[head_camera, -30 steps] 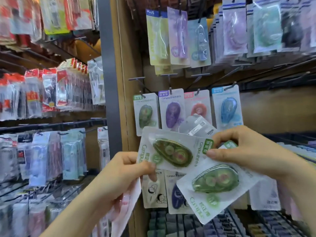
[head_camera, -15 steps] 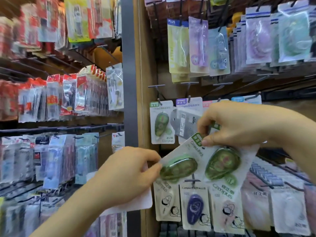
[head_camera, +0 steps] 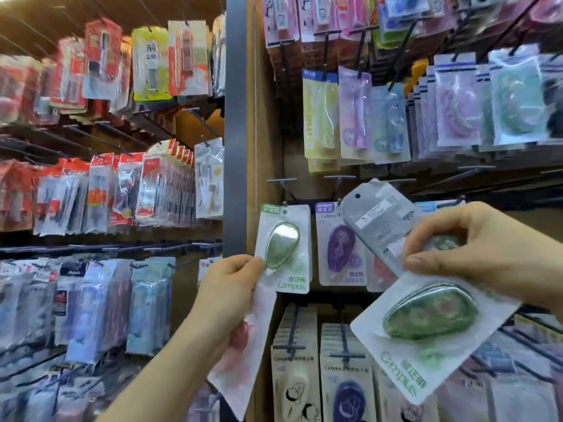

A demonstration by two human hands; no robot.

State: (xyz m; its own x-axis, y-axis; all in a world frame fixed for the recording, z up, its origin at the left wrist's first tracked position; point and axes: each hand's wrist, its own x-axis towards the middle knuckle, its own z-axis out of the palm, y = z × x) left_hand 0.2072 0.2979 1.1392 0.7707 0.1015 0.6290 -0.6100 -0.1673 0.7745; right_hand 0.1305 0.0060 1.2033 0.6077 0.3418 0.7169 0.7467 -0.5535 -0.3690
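Observation:
My left hand (head_camera: 231, 290) grips a pale pink-white pack (head_camera: 243, 351) under its fingers. Its thumb and forefinger touch the lower left corner of a green Campus correction tape pack (head_camera: 283, 251), which hangs on the leftmost peg. At the right, my right hand (head_camera: 478, 254) pinches two packs together. One is a second green Campus pack (head_camera: 426, 333), tilted down to the left. The other is a grey pack (head_camera: 380, 220), turned back side out and pointing up to the left.
A purple Campus pack (head_camera: 339, 248) hangs beside the green one. Rows of cartoon-print packs (head_camera: 295, 388) fill the pegs below. Bare peg hooks (head_camera: 338, 181) jut out above the Campus row. A grey upright post (head_camera: 234, 123) divides this panel from crowded racks (head_camera: 122, 193) on the left.
The green pack at my left hand went up and left, and is now flat at the leftmost peg. My right hand moved right and down with its green pack, and the grey pack now shows.

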